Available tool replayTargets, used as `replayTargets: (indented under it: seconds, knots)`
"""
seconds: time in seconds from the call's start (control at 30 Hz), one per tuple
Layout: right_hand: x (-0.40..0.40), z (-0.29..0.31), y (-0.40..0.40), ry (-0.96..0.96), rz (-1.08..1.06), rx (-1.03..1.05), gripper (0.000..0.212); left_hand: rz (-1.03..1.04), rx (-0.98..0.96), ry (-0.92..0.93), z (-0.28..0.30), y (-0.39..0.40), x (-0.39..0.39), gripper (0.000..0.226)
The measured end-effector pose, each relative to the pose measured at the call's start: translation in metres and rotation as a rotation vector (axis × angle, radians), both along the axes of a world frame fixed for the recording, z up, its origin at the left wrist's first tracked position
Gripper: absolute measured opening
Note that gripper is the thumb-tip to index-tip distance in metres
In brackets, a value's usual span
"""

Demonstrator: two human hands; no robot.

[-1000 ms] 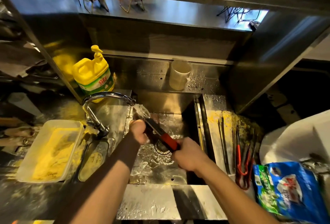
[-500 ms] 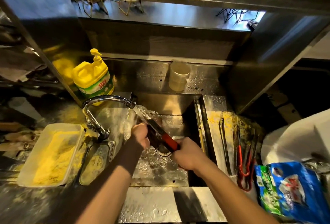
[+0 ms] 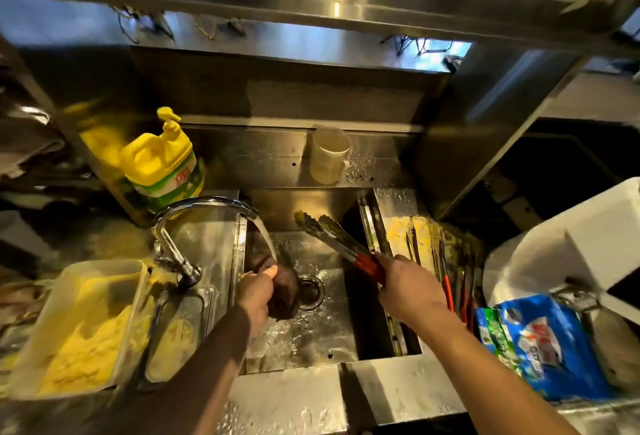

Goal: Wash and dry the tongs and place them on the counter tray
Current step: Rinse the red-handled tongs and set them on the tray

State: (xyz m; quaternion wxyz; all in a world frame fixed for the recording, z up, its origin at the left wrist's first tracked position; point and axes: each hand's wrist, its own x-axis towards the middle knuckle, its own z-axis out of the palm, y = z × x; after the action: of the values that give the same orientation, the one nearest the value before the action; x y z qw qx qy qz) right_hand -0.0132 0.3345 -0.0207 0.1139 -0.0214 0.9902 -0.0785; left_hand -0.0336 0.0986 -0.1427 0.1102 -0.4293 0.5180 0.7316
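My right hand (image 3: pixel 408 289) grips the red handle of a pair of metal tongs (image 3: pixel 329 233), whose tips point up and left over the right part of the steel sink (image 3: pixel 311 341). My left hand (image 3: pixel 256 292) holds a dark scrubbing cloth (image 3: pixel 282 291) under the water running from the curved tap (image 3: pixel 204 206). The cloth and the tongs are apart. A steel tray (image 3: pixel 391 213) at the sink's right holds several other tongs with red handles (image 3: pixel 446 282).
A yellow dish soap bottle (image 3: pixel 162 164) stands behind the tap. A pale cup (image 3: pixel 329 154) sits on the back ledge. A plastic tub of yellow crumbs (image 3: pixel 76 327) is at the left. A blue-green packet (image 3: pixel 540 344) and a white container (image 3: pixel 571 247) lie at the right.
Both hands were together on the tongs under the tap. Now my right hand has carried the tongs to the right, out of the stream, and my left hand stays under the water with the cloth.
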Motion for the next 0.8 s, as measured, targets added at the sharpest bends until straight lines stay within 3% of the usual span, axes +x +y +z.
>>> replayTargets:
  seconds: [0.13,0.27,0.43,0.8]
  knots:
    - [0.012,-0.001,-0.005,0.006,-0.046,0.026,0.061,-0.144,-0.027,0.010,0.011,0.007,0.009,0.031]
    - [0.023,0.002,-0.001,-0.007,-0.125,-0.120,0.047,-0.236,-0.022,0.052,0.030,0.015,0.006,0.012]
    - [0.034,0.019,0.023,-0.050,-0.240,-0.334,0.050,-0.254,0.020,0.141,0.053,0.048,0.002,0.020]
    - [0.107,0.071,0.150,0.141,-0.462,-0.557,0.027,-0.527,0.081,0.274,0.106,0.226,0.023,0.017]
